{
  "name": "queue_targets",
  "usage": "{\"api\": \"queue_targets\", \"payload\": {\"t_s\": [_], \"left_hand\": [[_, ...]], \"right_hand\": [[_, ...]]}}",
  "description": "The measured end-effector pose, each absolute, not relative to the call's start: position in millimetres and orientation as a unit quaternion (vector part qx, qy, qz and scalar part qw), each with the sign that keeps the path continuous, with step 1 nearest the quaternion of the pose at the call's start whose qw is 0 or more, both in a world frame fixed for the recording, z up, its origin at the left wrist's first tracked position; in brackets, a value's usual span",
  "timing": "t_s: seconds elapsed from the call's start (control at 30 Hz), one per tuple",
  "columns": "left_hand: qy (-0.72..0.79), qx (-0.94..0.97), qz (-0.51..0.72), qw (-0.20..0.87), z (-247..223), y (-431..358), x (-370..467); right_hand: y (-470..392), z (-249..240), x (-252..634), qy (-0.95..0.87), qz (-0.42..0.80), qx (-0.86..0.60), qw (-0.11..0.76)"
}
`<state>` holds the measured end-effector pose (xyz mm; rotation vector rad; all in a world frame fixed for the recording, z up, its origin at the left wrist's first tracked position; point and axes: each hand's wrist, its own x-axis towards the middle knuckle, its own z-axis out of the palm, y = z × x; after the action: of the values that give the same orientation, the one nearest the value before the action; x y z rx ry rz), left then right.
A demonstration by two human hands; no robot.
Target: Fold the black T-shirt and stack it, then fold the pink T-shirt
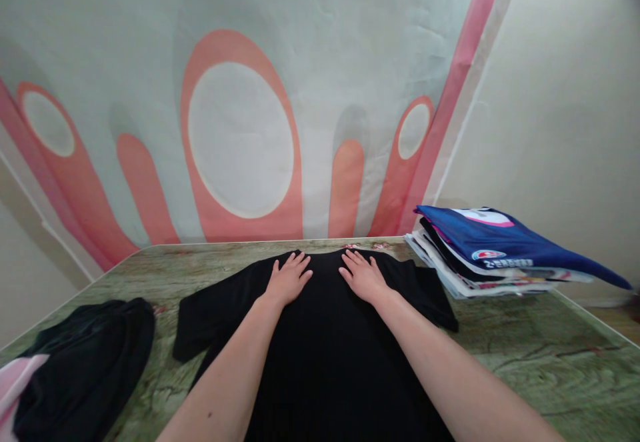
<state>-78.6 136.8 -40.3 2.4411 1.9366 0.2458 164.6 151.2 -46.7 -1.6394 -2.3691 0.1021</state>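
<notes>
A black T-shirt (330, 355) lies spread on the table, its collar end at the far side and its short sleeves out to both sides. My left hand (289, 278) rests flat on the shirt near its left shoulder, fingers apart. Near the right shoulder, my right hand (364, 275) also lies flat on the cloth with its fingers spread. Neither hand grips anything. The shirt's lower part runs out of view at the bottom, and my forearms cover some of its sides.
On the right of the wood-patterned table (545, 342) is a stack of folded clothes (480, 249), a dark blue printed garment on top, one end jutting out. A crumpled black garment (95, 355) and a pink cloth (17, 389) lie at left. Behind stands a wall with a printed backdrop (320, 62).
</notes>
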Motion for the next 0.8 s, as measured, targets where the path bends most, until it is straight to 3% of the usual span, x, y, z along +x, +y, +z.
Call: {"api": "queue_targets", "payload": {"t_s": [0.23, 0.8], "left_hand": [[0.645, 0.759, 0.081, -0.016, -39.8, 135.6, -76.6], [0.633, 0.771, 0.073, 0.000, -39.7, 135.8, -75.8]], "right_hand": [[153.4, -49.0, 164.3, -0.781, 0.031, -0.614, 0.115], [153.2, -51.0, 164.5, -0.814, 0.040, -0.565, 0.130]]}}
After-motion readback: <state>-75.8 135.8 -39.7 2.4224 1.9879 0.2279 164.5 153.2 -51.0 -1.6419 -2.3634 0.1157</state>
